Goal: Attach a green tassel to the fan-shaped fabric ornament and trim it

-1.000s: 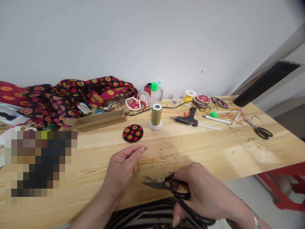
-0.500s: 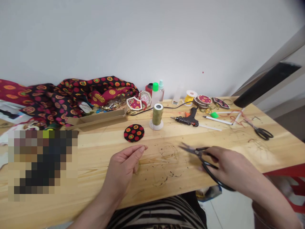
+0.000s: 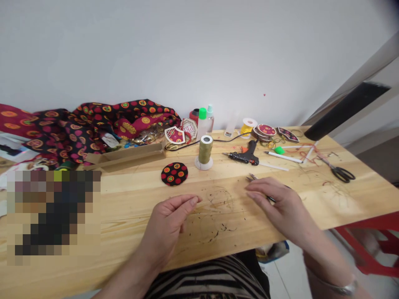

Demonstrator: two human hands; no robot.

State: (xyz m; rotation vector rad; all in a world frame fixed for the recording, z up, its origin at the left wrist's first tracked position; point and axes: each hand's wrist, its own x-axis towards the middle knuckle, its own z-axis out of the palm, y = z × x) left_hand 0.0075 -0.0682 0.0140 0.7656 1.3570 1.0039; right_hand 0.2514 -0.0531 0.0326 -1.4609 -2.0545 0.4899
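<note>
My left hand [image 3: 171,220] is closed in a pinch over the front of the table, with a thin bit of thread just showing at its fingertips. To the right, my right hand [image 3: 277,205] has its thumb and fingers apart and seems to hold nothing. Partly hidden behind and under it are black-handled scissors [image 3: 251,177], which look to be lying on the table. Dark thread scraps [image 3: 222,227] are scattered between the hands. Beyond the left hand lies a round patterned fabric disc [image 3: 174,174], beside an upright olive thread spool [image 3: 205,150].
A hot glue gun [image 3: 246,154], a white pen [image 3: 285,157] and a second pair of scissors [image 3: 342,174] lie to the right. Patterned cloth [image 3: 124,118] and a cardboard tray [image 3: 131,157] are at the back left. A black tube [image 3: 346,110] slants up at the right.
My right hand has let the scissors down onto the table and opened, and its fingers have turned toward the left hand. My left hand has shifted slightly right, still pinching.
</note>
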